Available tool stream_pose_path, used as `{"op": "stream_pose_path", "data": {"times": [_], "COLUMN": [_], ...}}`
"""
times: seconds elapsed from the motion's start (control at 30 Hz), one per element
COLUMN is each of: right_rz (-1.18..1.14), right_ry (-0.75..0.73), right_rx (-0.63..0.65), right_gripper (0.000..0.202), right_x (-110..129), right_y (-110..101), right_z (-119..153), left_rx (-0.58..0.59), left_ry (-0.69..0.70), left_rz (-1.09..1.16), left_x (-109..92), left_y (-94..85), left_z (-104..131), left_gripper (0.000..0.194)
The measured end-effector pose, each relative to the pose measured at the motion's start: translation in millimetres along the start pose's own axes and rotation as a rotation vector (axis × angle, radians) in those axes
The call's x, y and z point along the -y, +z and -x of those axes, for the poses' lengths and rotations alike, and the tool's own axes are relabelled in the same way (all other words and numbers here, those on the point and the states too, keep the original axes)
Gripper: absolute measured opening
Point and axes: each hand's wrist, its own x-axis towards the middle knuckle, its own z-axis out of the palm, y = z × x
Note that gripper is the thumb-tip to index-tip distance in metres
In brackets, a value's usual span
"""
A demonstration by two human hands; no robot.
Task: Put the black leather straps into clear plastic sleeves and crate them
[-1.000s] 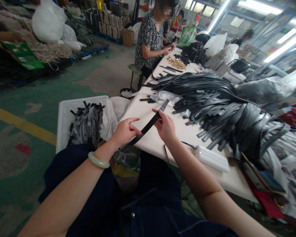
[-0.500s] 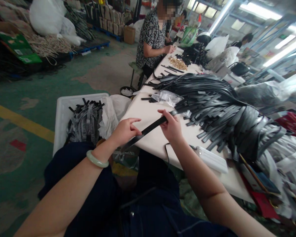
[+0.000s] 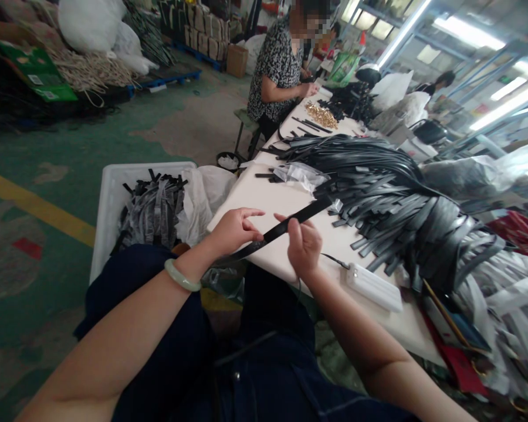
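Note:
A flat black strap [image 3: 308,212] runs slantwise between my hands over the near edge of the white table [image 3: 264,225]. My left hand [image 3: 235,230], with a pale bangle at the wrist, pinches its lower part between thumb and fingers. Farther up, my right hand [image 3: 305,241] closes on the strap, thumb on top and fingers beneath. The strap's upper end sticks out past the right hand, close to a big pile of dark straps [image 3: 378,199]. Its lower end hangs below my left hand and is partly hidden.
To the left stands a white bin [image 3: 100,217] holding several wrapped straps. A white power strip [image 3: 374,287] lies on the table at the right. Clear plastic [image 3: 301,174] lies by the pile. Farther back, a person [image 3: 275,76] works beside gold-coloured pieces [image 3: 321,115].
My right hand has shifted down a little along the strap and turned, with more of the strap's upper end now showing. My left hand has moved slightly right.

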Motion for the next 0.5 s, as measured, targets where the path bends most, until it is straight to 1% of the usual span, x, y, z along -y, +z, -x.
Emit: {"op": "stream_pose_path", "data": {"times": [0.07,0.1,0.17,0.23,0.27,0.33,0.37,0.4,0.43,0.5], "right_rz": [-0.020,-0.029,-0.037,-0.051,-0.060,-0.057,-0.055,-0.078,-0.141,-0.382], "right_ry": [-0.035,-0.050,-0.053,-0.018,0.008,0.058,0.080,0.103,0.126,0.168], "right_rx": [0.105,0.134,0.145,0.147,0.159,0.178,0.168,0.131,0.063,-0.112], "right_gripper": [0.035,0.033,0.032,0.031,0.029,0.026,0.025,0.025,0.025,0.025], "right_x": [-6,-9,-14,-14,-12,-7,-4,-1,1,4], "right_y": [13,19,27,29,29,27,25,23,18,0], "right_z": [13,19,28,31,30,26,22,15,6,-21], "left_rx": [0.020,0.018,-0.003,-0.006,0.011,0.089,0.150,0.218,0.290,0.453], "left_ry": [0.026,0.029,0.004,-0.065,-0.111,-0.181,-0.195,-0.193,-0.179,-0.151], "left_rz": [0.070,0.081,0.098,0.182,0.252,0.400,0.466,0.518,0.546,0.514], "left_x": [2,3,6,10,11,11,11,10,9,10], "left_y": [1.4,2.0,3.2,3.9,4.1,3.7,3.3,2.8,2.5,2.8], "left_z": [-2,-3,-5,-5,-6,-6,-6,-6,-6,-4], "left_gripper": [0.065,0.064,0.060,0.058,0.059,0.058,0.059,0.061,0.063,0.067]}}
